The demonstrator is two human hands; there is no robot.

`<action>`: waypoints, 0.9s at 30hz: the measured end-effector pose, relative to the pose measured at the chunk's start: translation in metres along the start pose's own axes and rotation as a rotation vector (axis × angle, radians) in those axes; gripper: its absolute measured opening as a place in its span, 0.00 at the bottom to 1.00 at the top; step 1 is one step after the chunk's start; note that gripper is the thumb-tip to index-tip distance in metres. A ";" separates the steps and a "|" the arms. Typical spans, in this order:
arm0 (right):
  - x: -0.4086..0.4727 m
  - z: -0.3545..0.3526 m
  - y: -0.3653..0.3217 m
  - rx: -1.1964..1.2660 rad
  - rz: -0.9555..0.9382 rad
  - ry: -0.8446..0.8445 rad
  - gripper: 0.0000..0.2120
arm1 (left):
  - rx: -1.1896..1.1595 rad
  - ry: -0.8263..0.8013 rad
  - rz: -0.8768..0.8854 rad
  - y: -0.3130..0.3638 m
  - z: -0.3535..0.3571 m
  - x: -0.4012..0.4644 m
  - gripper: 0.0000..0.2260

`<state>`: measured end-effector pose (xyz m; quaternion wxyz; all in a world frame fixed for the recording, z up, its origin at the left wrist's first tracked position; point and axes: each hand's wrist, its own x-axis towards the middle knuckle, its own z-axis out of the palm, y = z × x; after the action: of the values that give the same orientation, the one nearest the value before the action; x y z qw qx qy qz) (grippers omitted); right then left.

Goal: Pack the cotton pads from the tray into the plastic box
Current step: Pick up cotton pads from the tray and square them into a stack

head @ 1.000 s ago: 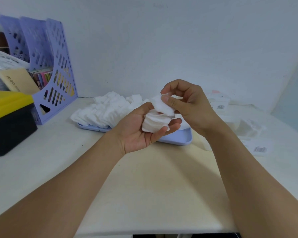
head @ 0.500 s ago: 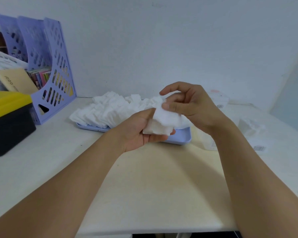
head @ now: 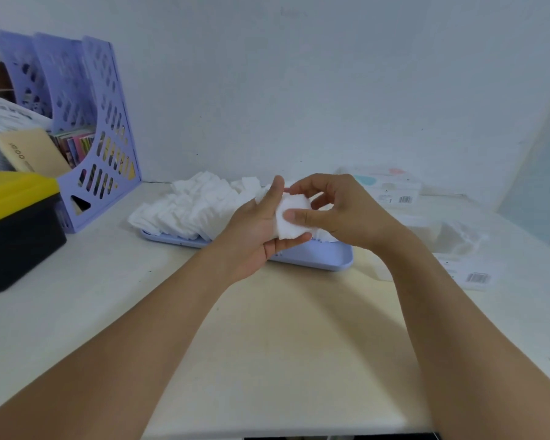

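Observation:
A heap of white cotton pads (head: 191, 208) lies on a lilac tray (head: 324, 258) near the back of the table. Just in front of the heap, my left hand (head: 254, 230) holds a small stack of pads (head: 291, 217) upright between thumb and fingers. My right hand (head: 340, 214) meets it from the right, thumb pressed on the stack's front face and fingers curled over its top. A clear plastic box (head: 451, 239) holding some white pads stands on the table to the right of the tray, partly hidden by my right forearm.
A black bin with a yellow lid (head: 13, 230) and a lilac file rack (head: 77, 131) stand at the left. Barcoded packages (head: 391, 188) lie at the back right, and a barcoded label (head: 477, 277) sits near the box. A white wall closes the back.
Both hands have dropped and moved toward the tray. My left hand turned the stack upright, and my right hand pressed another pad onto it.

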<state>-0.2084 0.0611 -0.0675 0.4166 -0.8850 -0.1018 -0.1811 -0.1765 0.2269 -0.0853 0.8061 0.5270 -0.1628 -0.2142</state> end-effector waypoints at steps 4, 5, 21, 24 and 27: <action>0.001 0.003 0.002 0.096 0.042 0.051 0.10 | 0.157 0.114 0.164 -0.007 0.000 0.004 0.19; 0.002 0.004 0.002 0.142 0.046 0.077 0.09 | 0.160 0.132 0.155 -0.007 0.000 0.004 0.20; 0.001 0.006 0.000 0.374 0.109 0.173 0.09 | 0.055 0.050 -0.009 -0.001 0.004 -0.001 0.22; 0.001 0.005 -0.001 0.356 0.105 0.213 0.07 | -0.027 0.083 -0.045 -0.001 0.003 0.000 0.20; 0.001 0.004 -0.002 0.338 0.097 0.208 0.06 | -0.076 0.113 -0.063 0.000 0.002 0.001 0.19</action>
<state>-0.2072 0.0660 -0.0680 0.5756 -0.7829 -0.0441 -0.2317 -0.1767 0.2243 -0.0846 0.8264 0.5120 -0.0921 -0.2156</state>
